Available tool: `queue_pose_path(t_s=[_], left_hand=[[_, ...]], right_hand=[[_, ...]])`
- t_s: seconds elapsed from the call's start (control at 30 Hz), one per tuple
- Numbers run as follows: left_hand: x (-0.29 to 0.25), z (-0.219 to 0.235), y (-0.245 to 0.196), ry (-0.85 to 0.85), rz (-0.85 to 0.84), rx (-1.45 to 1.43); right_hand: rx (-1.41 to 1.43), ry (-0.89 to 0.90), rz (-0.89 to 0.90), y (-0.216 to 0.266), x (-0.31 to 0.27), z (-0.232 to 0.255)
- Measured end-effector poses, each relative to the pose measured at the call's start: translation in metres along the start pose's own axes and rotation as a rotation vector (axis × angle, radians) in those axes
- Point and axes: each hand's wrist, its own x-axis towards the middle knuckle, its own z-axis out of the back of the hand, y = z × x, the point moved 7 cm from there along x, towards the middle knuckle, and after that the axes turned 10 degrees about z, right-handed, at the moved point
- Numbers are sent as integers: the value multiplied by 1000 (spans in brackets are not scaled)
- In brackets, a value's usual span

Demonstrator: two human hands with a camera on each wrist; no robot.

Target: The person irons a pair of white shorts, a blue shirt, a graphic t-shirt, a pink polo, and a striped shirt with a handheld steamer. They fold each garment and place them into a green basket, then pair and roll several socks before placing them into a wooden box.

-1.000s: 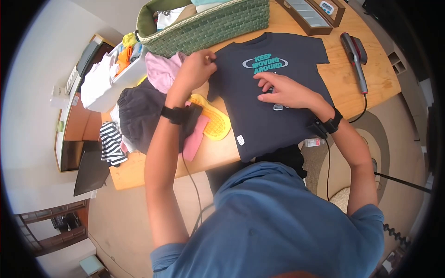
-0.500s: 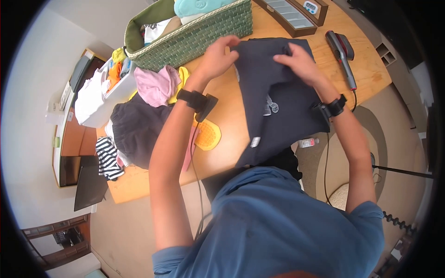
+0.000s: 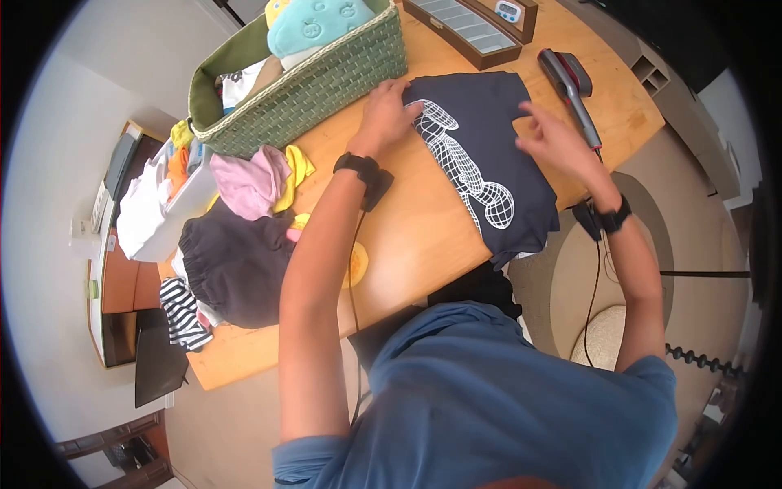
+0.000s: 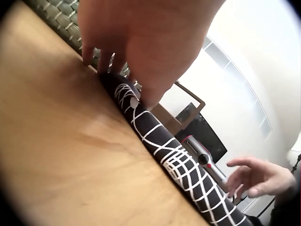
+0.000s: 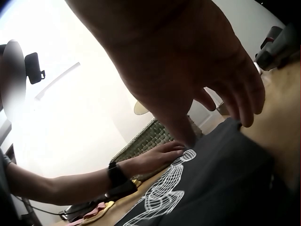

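My left hand (image 3: 387, 118) rests at the upper corner of the dark garment (image 3: 489, 122), likely steadying it; whether my fingers pinch the cloth, I can't tell. My right hand (image 3: 558, 147) is free, fingers loosely bent near the opposite edge, probably ready to smooth or catch it.

The wooden table (image 3: 423, 212) carries everything, its surface giving the cloth a firm bed. The green woven basket (image 3: 301, 102) stands beyond my left hand, leaving working room in front of me. The garment lies doubled over, white wireframe print facing up along the left fold, its lower end reaching past the near table edge. Dark elastic-waisted clothing (image 3: 236, 265) is heaped to the left, apart from it, with pink cloth (image 3: 248, 183) beside. The compartmented box (image 3: 498, 57) sits beyond; the corded handheld appliance (image 3: 570, 94) lies right, seemingly aside but reachable. The little timer (image 3: 507, 11) rests in the box's lid.
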Motion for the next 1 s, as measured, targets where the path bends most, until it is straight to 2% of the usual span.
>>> queue_pose_path(t_s=[0.1, 0.2, 0.33, 0.43, 0.53, 0.63, 0.73, 0.77, 0.83, 0.87, 0.93, 1.0], left_hand=[[-1, -2, -7, 115, 66, 168], [-1, -7, 6, 260, 147, 74], [-23, 12, 22, 232, 90, 42], [-56, 46, 48, 252, 206, 76], [-99, 90, 77, 252, 278, 115], [-134, 120, 89, 301, 372, 192], [-150, 131, 92, 271, 396, 207], [-153, 134, 89, 279, 442, 178], [-155, 132, 94, 261, 406, 175], [-154, 131, 96, 254, 387, 175], [-152, 130, 97, 237, 360, 176], [-154, 132, 96, 244, 388, 163]], right_hand=[[-153, 72, 72, 15, -43, -18], [-236, 150, -54, 25, -73, -23], [-262, 74, 32, 8, -78, -31], [-257, 30, 75, 16, -75, -36], [-251, 74, 60, 26, -71, -47], [-114, 112, 11, 34, -67, -54], [-172, -85, 193, 52, -69, -48], [-93, 11, 275, 66, -74, -56], [69, 203, 429, 106, -93, -75], [12, 340, 456, 116, -104, -88], [-44, 414, 532, 113, -119, -111], [-101, 367, 497, 101, -122, -117]])
